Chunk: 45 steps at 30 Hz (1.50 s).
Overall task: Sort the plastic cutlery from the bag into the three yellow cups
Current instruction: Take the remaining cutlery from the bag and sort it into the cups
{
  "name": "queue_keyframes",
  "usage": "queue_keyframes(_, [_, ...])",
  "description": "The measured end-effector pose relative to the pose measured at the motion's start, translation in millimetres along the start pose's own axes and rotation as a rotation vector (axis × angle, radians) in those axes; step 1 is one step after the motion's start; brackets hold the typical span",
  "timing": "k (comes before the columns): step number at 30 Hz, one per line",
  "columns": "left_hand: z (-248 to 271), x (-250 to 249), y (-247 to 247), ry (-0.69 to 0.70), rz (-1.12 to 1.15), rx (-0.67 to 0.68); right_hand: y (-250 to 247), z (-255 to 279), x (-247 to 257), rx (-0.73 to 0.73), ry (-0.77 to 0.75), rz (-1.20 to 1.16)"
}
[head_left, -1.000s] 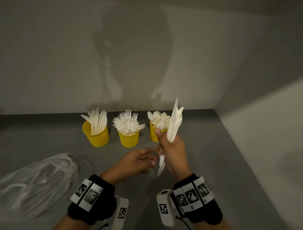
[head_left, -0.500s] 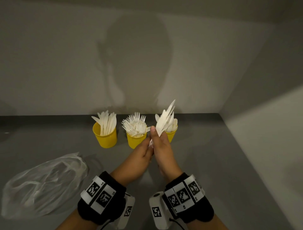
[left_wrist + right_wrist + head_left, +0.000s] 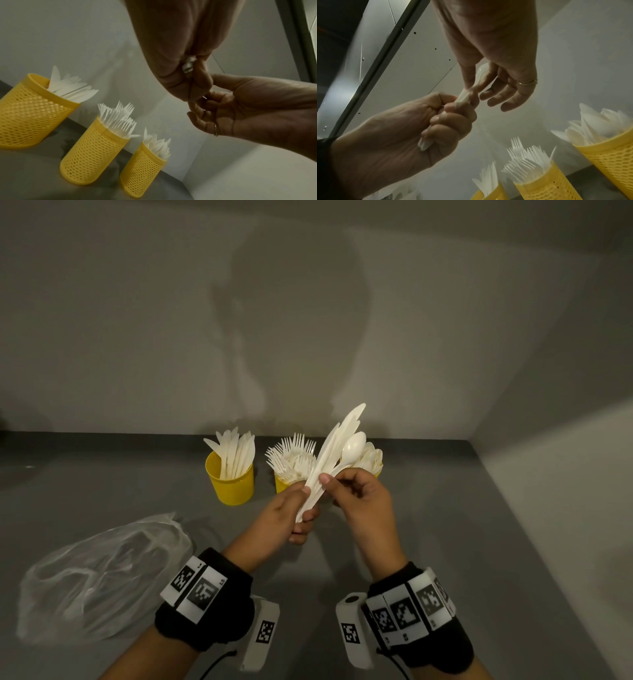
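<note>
Three yellow mesh cups stand in a row near the back wall: the knife cup [image 3: 230, 484], the fork cup [image 3: 282, 484] and the spoon cup [image 3: 378, 469], which my hands partly hide. My left hand [image 3: 305, 508] grips the lower handles of a bundle of white cutlery [image 3: 330, 453], which is several knives and a spoon [image 3: 352, 448], held up in front of the cups. My right hand [image 3: 334, 479] pinches the spoon [image 3: 481, 75] between thumb and forefinger, just above my left hand [image 3: 447, 121]. The handle ends [image 3: 187, 65] poke out under my left fist.
The crumpled clear plastic bag [image 3: 102, 577] lies on the grey table [image 3: 445, 542] at the left front. Pale walls close the table at the back and right. The cups also show in the wrist views: knife cup [image 3: 30, 112], fork cup [image 3: 92, 152], spoon cup [image 3: 611, 155].
My right hand alone held the bundle before. My left hand came up and took hold of the handles, and my right hand shifted to pinch the spoon. The bundle now tilts right.
</note>
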<state>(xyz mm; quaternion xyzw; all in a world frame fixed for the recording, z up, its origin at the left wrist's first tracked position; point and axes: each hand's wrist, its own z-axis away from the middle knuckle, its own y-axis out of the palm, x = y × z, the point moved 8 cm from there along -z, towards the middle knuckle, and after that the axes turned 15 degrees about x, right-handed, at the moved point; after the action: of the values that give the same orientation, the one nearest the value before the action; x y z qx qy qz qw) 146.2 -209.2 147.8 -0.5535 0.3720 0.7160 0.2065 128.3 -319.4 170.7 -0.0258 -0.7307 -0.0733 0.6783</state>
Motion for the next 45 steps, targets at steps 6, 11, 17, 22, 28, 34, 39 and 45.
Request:
queue_keyframes(6, [8, 8, -6, -0.029, -0.157, -0.045, 4, -2, -11, 0.073, 0.062, -0.082])
queue_keyframes(11, [8, 23, -16, -0.058, -0.101, -0.130, 0, -2, -27, 0.073, 0.148, -0.272])
queue_keyframes(17, [10, 23, -56, 0.060, -0.165, -0.371, -32, -16, -9, -0.066, 0.058, -0.193])
queue_keyframes(22, [16, 25, -79, 0.007, -0.093, -0.383, -85, -60, 12, -0.287, -0.046, 0.337])
queue_keyframes(28, [6, 25, -84, -0.021, -0.007, -0.352, -89, -102, -21, -0.233, -0.002, 0.686])
queue_keyframes(34, [-3, 21, -76, -0.043, 0.027, -0.276, -81, -123, -66, -0.041, 0.292, 1.202])
queue_keyframes(39, [-1, 17, -75, -0.030, -0.050, -0.267, -89, -122, -59, -0.078, 0.243, 1.082])
queue_keyframes(45, [-1, 16, -76, 0.016, -0.155, -0.227, -91, -119, -47, -0.141, 0.236, 1.101])
